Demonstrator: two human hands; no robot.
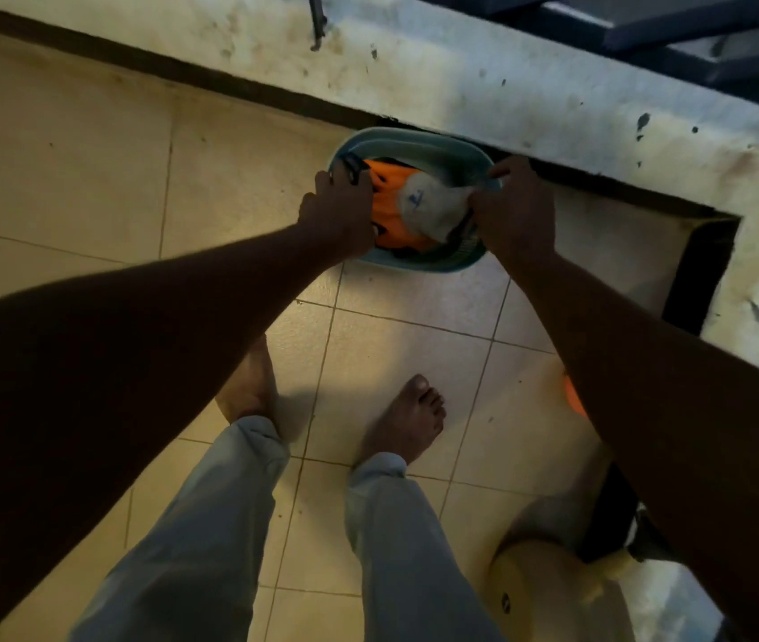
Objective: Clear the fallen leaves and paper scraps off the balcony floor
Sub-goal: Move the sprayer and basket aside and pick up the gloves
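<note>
Cream floor tiles (90,187) run up to a stained white parapet (461,81) with a dark railing beyond it, and I stand barefoot looking straight down. At the foot of that wall, just under its lip, sits a blue basin (419,145) packed with laundry: an orange cloth (391,187) and a white cap (428,210) on top. Near my right leg is a pale round stool (548,581), partly hidden by my arm.

My left hand (340,215) is clenched over the basin's near-left rim, beside a black strap. My right hand (514,210) grips the right rim, with the edge of the cap seemingly pinched under it.

As for the leaves and paper scraps I am meant to clear, I can see none on the tiles in view; they may lie under or behind the basin, or outside what I see.

I judge I am shifting the basin out of the way. It sits tight against the wall, so lifting could catch the rim under the lip and tip the clothes out. My bare feet are close below if it slips.
</note>
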